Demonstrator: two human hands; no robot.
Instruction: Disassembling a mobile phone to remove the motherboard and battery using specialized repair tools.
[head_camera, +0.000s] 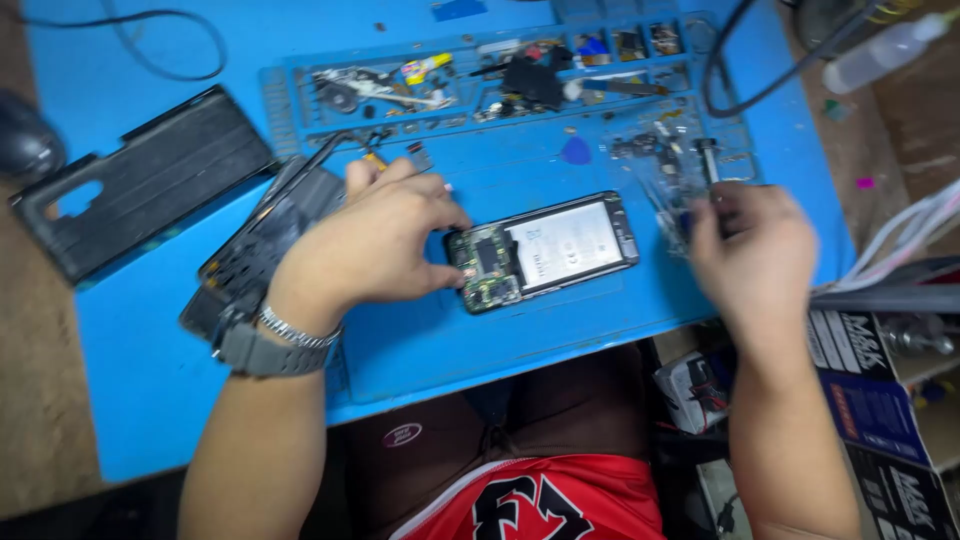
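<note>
An opened phone (545, 250) with its back off lies on the blue work mat (520, 330), showing a green circuit board at its left end and a white battery. My left hand (375, 245) rests on the mat, and its fingertips touch the phone's left end. My right hand (750, 255), blurred, hovers at the phone's right, fingers closed around a thin dark tool (708, 160) that looks like a screwdriver. A watch and a metal bracelet sit on my left wrist.
A black phone case (140, 180) lies at the left, with another dark phone shell (265, 235) under my left forearm. Trays at the mat's back (500, 80) hold small parts and tools. A blue pick (575, 150), a clear bottle (885, 50), cables and boxes (880, 400) surround the area.
</note>
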